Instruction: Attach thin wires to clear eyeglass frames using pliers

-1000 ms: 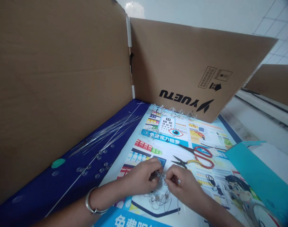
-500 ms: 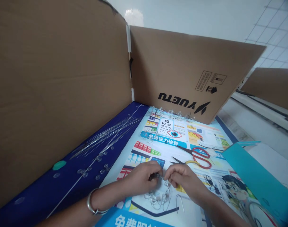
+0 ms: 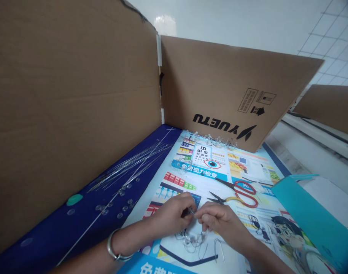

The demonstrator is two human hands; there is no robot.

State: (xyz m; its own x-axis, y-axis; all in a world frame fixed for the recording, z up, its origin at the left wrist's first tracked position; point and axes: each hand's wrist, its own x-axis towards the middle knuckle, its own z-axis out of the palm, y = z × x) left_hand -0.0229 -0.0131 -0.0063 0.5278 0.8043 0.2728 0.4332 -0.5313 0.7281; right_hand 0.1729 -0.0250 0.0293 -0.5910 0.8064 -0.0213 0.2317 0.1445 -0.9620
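My left hand [image 3: 176, 214] is closed in a pinch on a beaded wire [image 3: 188, 240], thin wire loops with clear beads that hang below my fingers onto the printed sheet. Close beside it, my right hand [image 3: 219, 221] is also pinched, its fingertips at the wire near the left fingers. The exact wire end between the fingers is hidden. A bent piece of wire [image 3: 219, 251] lies below my right hand. Just beyond the hands are red-handled scissors [image 3: 245, 187] and pliers [image 3: 232, 199] with yellow and red handles, their points toward the left.
Straight wires [image 3: 131, 165] and loose clear beads [image 3: 125, 208] lie on the blue cloth at left, near a green disc [image 3: 74, 199]. More beaded wire pieces [image 3: 216, 140] line the back by the cardboard panel [image 3: 219, 83]. A teal folder [image 3: 310, 213] is at right.
My right hand has shifted slightly left, its fingertips now closer to my left fingers. My left hand keeps its pinch. The whole view has moved a little.
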